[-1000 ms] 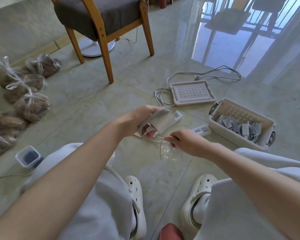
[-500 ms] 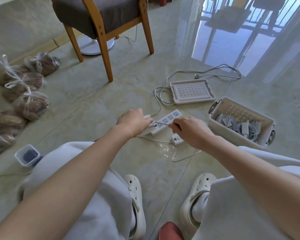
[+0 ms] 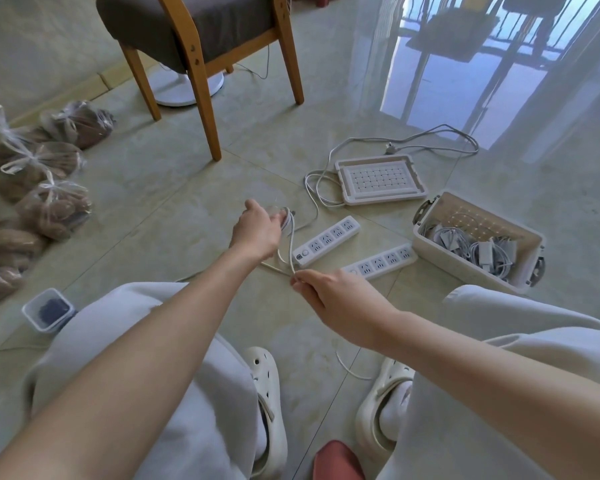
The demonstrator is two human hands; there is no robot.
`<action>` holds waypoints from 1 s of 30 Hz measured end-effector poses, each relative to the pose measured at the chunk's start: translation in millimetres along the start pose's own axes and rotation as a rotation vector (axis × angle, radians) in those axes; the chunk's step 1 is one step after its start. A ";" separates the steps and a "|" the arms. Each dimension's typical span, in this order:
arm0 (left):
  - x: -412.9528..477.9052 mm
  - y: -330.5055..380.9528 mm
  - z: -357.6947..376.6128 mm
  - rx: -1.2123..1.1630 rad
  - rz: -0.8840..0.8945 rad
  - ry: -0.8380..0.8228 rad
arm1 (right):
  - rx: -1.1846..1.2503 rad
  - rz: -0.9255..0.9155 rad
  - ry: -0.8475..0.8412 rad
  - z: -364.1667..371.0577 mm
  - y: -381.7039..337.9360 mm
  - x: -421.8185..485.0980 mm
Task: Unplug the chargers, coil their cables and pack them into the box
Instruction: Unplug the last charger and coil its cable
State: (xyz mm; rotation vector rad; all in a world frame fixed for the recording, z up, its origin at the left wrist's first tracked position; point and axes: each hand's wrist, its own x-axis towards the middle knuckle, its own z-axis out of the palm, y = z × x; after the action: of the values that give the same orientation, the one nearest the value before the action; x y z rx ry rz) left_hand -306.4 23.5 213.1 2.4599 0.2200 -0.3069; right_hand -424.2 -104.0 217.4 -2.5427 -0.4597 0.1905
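1. Left hand (image 3: 258, 232): its grip is curled round a small pale charger block (image 3: 278, 213) with loops of thin white cable (image 3: 292, 247) wound on it. The fingers hide most of the block. It is held just above the glossy pale tiled floor (image 3: 174, 209).
2. Right hand (image 3: 329, 299): narrow grip, the thumb and fingertips pinching the same cable just below the left hand. The cable runs straight between the two hands.
3. Two white oblong power strips lie on the floor. The first power strip (image 3: 326, 240) is just beyond the hands; the second power strip (image 3: 381, 263) lies beside it, toward the box.
4. The cream rectangular plastic box (image 3: 465, 273) stands open on the floor, right of the strips. It holds a heap of coiled white chargers (image 3: 478, 249).
5. The cream lattice-patterned lid (image 3: 381, 180) lies flat on the floor beyond the strips. A thick white cord (image 3: 406, 142) loops behind it.
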 end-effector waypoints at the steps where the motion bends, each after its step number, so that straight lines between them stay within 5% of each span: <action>1: -2.6 3.3 -0.6 -0.123 -0.031 -0.021 | -0.008 -0.016 -0.012 1.4 -0.9 -1.0; 8: -10.3 20.2 -6.1 -0.999 -0.263 -0.286 | -0.001 0.004 -0.036 6.3 5.6 0.2; 12: -18.2 27.2 -16.1 -1.254 -0.299 -0.490 | 0.026 0.064 -0.064 -0.7 20.0 7.7; 23: -25.0 26.3 -30.7 -0.558 0.014 -0.776 | -0.171 0.139 -0.094 -31.3 49.9 26.9; 30: -18.9 12.5 -19.3 0.127 0.064 -0.634 | -0.248 0.198 0.014 -38.1 55.9 29.0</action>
State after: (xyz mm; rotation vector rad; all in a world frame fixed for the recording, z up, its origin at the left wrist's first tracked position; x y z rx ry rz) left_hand -318.4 24.2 240.3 2.3480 -0.1534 -1.0681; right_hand -372.7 -156.6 218.3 -2.8320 -0.2371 0.1986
